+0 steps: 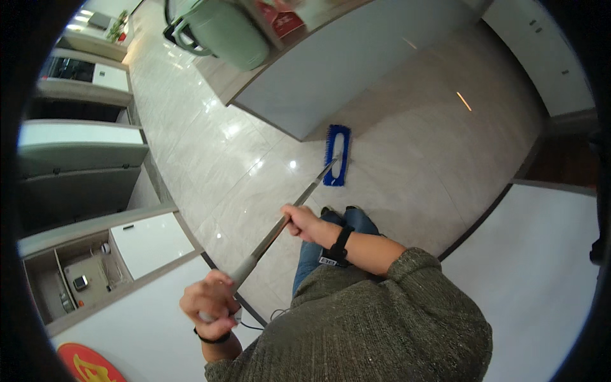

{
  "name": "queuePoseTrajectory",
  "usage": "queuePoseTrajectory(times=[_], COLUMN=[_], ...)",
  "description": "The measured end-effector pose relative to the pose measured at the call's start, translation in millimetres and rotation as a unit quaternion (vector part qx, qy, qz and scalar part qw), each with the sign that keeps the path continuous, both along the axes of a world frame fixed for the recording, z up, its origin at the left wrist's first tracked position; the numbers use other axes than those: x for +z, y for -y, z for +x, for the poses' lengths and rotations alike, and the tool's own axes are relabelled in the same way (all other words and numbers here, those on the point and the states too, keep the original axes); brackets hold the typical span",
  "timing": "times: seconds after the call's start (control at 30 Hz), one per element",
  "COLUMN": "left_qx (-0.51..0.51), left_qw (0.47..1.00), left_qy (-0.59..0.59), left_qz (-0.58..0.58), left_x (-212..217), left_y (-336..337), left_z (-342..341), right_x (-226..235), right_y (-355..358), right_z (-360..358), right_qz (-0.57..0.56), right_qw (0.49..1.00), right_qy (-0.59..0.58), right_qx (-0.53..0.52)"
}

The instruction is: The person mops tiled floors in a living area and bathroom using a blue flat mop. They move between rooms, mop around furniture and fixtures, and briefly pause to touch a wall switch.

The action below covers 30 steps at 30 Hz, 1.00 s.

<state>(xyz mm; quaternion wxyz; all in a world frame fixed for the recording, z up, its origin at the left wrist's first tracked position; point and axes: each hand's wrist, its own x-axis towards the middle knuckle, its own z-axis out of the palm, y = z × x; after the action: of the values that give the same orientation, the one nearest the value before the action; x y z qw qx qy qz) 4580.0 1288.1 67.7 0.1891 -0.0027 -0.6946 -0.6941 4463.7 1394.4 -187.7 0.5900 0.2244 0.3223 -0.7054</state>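
Observation:
A flat mop with a blue fringed head (pixel 347 156) and a pale centre plate lies on the tiled floor, beside the bottom corner of a counter base. Its metal pole (pixel 272 237) slants from the head back toward my body. Near the top end, my left hand (pixel 210 304) is closed round the light grey handle grip (pixel 244 270). Farther down, my right hand (pixel 301 223) wraps round the metal part of the pole. Dark bands circle both wrists. The fingers' undersides are partly hidden.
Ahead, a counter (pixel 219 83) carries a pale green kettle (pixel 226 35) and a red packet (pixel 280 20). White cabinets stand at the far right (pixel 541 51). An open drawer unit (pixel 89 274) is at left, above a red round sign (pixel 89 363). My shoes (pixel 337 211) are just behind the mop head.

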Motion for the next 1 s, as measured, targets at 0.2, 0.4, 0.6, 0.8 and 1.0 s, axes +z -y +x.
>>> queuePoseTrajectory(times=[0.2,0.4,0.6,0.8,1.0], left_qx=[-0.102,-0.231,-0.286,-0.325,-0.336], left_qw=[0.992,0.971,0.956,0.944,0.940], left_qy=[0.073,0.040,0.003,0.036,0.058], left_qz=[-0.011,0.041,0.071,0.040,0.002], left_x=[-62,-100,-115,-122,-100], left_y=[-51,-82,-21,104,251], left_z=[-77,-93,-72,-28,35], right_x=[-41,-68,-100,-102,-106], right_y=[-76,-133,-79,10,162], right_z=[-62,-66,-34,-1,70], right_qz=[-0.010,0.191,0.481,0.381,0.256], right_qw=[0.969,0.956,0.788,0.873,0.953], right_qy=[0.056,-0.080,-0.375,-0.291,-0.156], right_qx=[-0.242,-0.207,-0.086,0.089,0.038])
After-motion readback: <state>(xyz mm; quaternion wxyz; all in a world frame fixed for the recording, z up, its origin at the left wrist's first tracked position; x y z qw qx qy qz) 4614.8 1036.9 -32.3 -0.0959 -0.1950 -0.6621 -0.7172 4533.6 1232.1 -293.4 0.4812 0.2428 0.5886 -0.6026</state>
